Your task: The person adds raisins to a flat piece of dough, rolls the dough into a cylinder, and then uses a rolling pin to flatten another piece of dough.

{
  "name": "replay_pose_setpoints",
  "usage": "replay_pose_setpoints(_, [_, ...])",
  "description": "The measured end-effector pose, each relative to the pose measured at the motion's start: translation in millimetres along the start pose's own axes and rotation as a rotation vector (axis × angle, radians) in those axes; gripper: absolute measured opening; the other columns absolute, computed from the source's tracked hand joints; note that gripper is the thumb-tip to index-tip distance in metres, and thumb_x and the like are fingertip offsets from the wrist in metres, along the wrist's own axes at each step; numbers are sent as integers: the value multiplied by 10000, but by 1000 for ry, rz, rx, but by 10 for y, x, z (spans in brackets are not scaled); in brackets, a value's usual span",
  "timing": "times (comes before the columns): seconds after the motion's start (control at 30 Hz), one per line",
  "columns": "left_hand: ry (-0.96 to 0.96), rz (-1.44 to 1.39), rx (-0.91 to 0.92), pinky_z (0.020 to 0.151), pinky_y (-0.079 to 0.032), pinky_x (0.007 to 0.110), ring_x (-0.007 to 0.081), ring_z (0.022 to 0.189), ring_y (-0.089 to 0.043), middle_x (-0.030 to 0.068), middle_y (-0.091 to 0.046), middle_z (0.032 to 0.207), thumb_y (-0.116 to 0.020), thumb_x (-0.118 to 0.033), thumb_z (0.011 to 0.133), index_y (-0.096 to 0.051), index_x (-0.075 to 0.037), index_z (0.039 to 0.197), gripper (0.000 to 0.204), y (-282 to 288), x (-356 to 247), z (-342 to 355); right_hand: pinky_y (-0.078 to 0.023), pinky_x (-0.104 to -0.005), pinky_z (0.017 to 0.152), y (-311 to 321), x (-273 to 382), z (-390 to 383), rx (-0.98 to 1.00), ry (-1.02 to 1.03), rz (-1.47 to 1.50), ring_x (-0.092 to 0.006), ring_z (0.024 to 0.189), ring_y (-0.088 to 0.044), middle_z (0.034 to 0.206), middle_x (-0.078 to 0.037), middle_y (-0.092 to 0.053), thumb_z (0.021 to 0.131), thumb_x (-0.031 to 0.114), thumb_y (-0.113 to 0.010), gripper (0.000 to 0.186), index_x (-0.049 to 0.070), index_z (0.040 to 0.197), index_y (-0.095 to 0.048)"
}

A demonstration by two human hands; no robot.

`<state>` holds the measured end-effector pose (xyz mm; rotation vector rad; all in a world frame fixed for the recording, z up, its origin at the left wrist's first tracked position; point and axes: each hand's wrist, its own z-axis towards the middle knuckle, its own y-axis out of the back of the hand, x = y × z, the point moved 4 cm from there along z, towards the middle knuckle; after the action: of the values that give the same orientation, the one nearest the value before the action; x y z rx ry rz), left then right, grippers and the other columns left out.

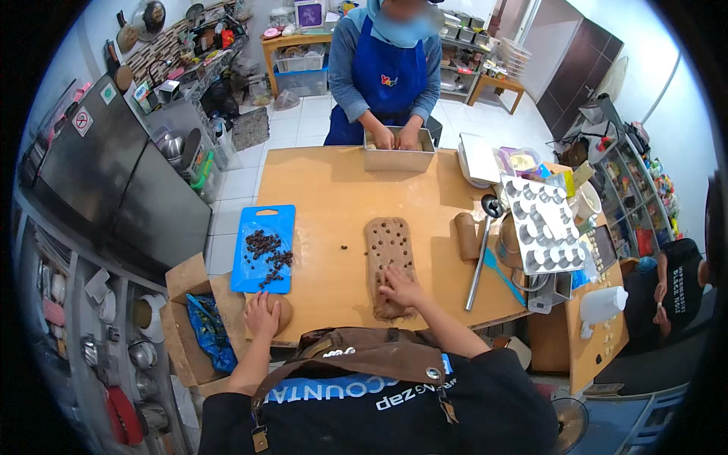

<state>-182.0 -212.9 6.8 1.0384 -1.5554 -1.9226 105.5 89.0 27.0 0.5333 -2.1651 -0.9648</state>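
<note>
With chips (263, 243) left at its nine o'clock, the dough (390, 249) looks studded except toward six, the right hand (402, 289) spread on it, the left hand (262, 316) open against a lump (284, 313).

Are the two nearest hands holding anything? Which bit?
The right hand holds nothing; it just rests on the near half of the flat brown dough. The left hand touches the left side of a round brown lump; whether it grips can't be told.
</note>
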Motion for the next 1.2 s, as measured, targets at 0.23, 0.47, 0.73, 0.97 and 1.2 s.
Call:
replay_pose_setpoints(0.23, [-32, -72, -34, 1026, -303, 499, 294, 1239, -435, 69, -511, 1326, -566, -434, 866, -561, -154, 1267, 489, -52, -72, 79, -165, -514, 1145, -259, -171, -145, -435, 71, -328, -312, 1438, -166, 1552, -131, -204, 915, 539, -475, 764, 89, 1486, -241])
replay_pose_setpoints(0.47, [-4, -22, -21, 1021, -307, 490, 282, 1224, -446, 69, -519, 1306, -571, -426, 865, -563, -155, 1264, 482, -10, 43, -11, -303, -473, 1088, 672, 154, 197, -102, -60, -48, -316, 1411, -225, 1536, -131, -238, 914, 474, -515, 739, 97, 1482, -230])
replay_pose_setpoints(0.73, [-11, -17, -53, 1015, -316, 480, 267, 1208, -460, 63, -534, 1279, -581, -422, 856, -576, -155, 1248, 474, 8, -11, 46, -238, -483, 1120, 117, 108, 291, -292, -11, -325, -313, 1395, -266, 1513, -137, -288, 911, 518, -484, 733, 83, 1466, -284])
replay_pose_setpoints(0.97, [-4, -6, -68, 991, -332, 465, 259, 1192, -470, 55, -547, 1255, -590, -420, 846, -595, -158, 1222, 458, 2, -85, 113, -381, -445, 977, 568, 572, 911, -290, 14, -219, -291, 1076, -561, 1098, -100, -632, 891, 274, -552, 310, 70, 1114, -619])
replay_pose_setpoints(1.2, [-21, -8, -98, 961, -346, 449, 249, 1162, -488, 41, -560, 1219, -607, -402, 827, -599, -166, 1209, 449, -54, -51, 120, -400, -440, 908, 284, 497, 1097, -420, 132, -554, -235, 989, -597, 968, -82, -633, 816, 150, -597, 220, 134, 1033, -634])
